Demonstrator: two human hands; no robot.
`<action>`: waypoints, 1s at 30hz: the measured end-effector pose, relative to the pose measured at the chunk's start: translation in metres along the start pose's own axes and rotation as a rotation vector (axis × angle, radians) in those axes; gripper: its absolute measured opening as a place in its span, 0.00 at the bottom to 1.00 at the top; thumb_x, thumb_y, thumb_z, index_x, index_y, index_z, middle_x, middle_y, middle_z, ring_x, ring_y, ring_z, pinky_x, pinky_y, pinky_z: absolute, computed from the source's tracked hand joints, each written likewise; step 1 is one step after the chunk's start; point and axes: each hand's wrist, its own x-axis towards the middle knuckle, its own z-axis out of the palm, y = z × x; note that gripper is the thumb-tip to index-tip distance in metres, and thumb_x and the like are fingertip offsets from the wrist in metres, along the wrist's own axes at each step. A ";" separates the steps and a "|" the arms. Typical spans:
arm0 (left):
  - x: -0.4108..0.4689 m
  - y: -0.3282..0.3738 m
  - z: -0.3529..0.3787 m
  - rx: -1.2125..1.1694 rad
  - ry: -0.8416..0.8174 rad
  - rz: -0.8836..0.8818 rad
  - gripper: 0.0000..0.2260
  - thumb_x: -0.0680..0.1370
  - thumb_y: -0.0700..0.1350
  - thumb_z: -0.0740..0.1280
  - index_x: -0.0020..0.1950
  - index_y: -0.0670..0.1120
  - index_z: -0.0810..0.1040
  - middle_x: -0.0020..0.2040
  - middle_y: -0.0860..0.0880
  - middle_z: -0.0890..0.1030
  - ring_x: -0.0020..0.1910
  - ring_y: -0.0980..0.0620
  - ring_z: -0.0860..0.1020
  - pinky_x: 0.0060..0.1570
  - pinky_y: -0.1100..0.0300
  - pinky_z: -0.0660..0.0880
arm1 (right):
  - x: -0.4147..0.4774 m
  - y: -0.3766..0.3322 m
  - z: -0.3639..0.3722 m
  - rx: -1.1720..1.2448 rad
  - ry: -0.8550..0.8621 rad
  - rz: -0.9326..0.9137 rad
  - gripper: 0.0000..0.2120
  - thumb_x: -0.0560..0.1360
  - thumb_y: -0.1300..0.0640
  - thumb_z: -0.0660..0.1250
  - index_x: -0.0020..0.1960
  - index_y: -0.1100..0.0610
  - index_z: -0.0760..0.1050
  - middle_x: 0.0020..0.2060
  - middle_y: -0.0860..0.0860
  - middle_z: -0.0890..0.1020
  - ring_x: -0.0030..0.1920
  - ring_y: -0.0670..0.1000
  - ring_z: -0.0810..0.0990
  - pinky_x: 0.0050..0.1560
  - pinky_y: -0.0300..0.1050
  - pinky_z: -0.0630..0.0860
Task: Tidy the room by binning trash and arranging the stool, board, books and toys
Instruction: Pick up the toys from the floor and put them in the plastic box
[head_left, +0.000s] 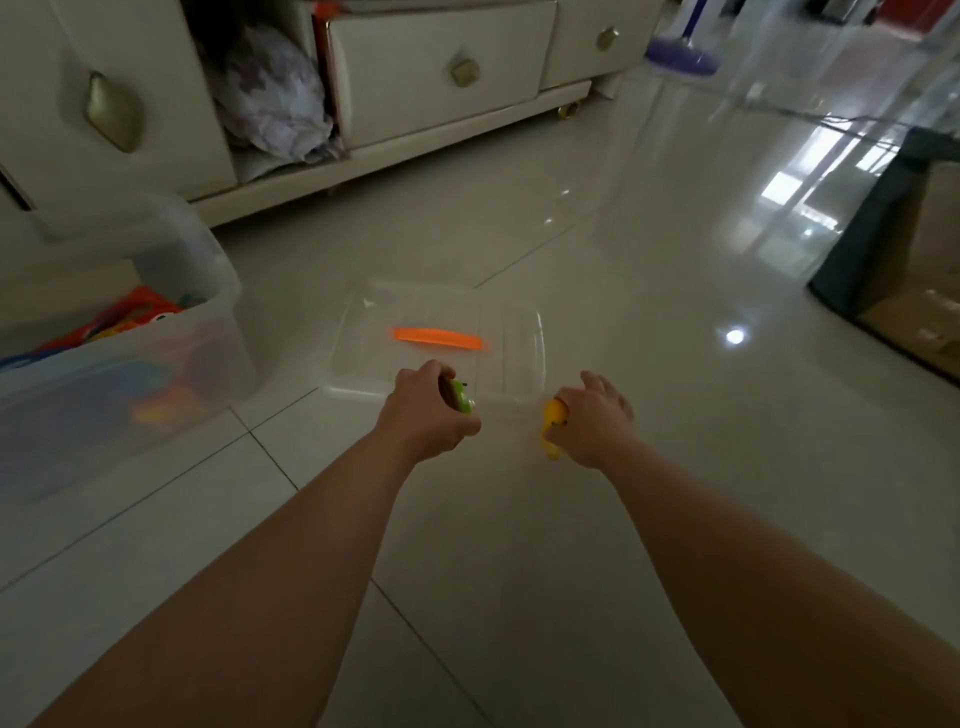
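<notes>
My left hand (428, 415) grips a small green toy (461, 397) above the near edge of a clear plastic lid (509, 332) lying flat on the tiled floor; the lid has an orange handle (437, 339). To the right, my right hand (592, 423) holds a yellow toy (553, 423), mostly hidden by the fingers, just off the lid's near right corner. A clear storage bin (104, 364) with several colourful toys stands at the left.
A cream cabinet (441, 78) with drawers runs along the back; a crumpled bag (270, 93) fills its open compartment. A dark-rimmed cardboard box (893, 270) sits at the right. A purple fan base (680, 57) stands far back.
</notes>
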 end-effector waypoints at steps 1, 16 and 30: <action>0.004 -0.001 0.006 -0.004 0.010 -0.007 0.29 0.67 0.45 0.75 0.66 0.48 0.70 0.61 0.45 0.68 0.54 0.47 0.74 0.54 0.56 0.75 | 0.008 0.005 0.006 0.018 -0.013 0.004 0.22 0.73 0.49 0.67 0.66 0.52 0.72 0.76 0.57 0.55 0.76 0.57 0.52 0.72 0.55 0.54; 0.009 -0.030 0.036 -0.019 0.086 -0.128 0.28 0.69 0.42 0.75 0.67 0.47 0.70 0.62 0.45 0.68 0.44 0.54 0.73 0.30 0.71 0.67 | 0.036 0.016 0.062 0.235 -0.104 -0.036 0.20 0.70 0.45 0.67 0.60 0.51 0.71 0.58 0.57 0.68 0.58 0.60 0.75 0.62 0.53 0.69; -0.026 -0.026 -0.079 -0.026 0.306 -0.050 0.32 0.66 0.44 0.76 0.67 0.45 0.68 0.59 0.44 0.75 0.51 0.46 0.78 0.51 0.51 0.78 | -0.022 -0.113 -0.002 0.601 0.043 -0.381 0.24 0.67 0.50 0.75 0.61 0.50 0.74 0.55 0.53 0.63 0.53 0.51 0.70 0.60 0.39 0.69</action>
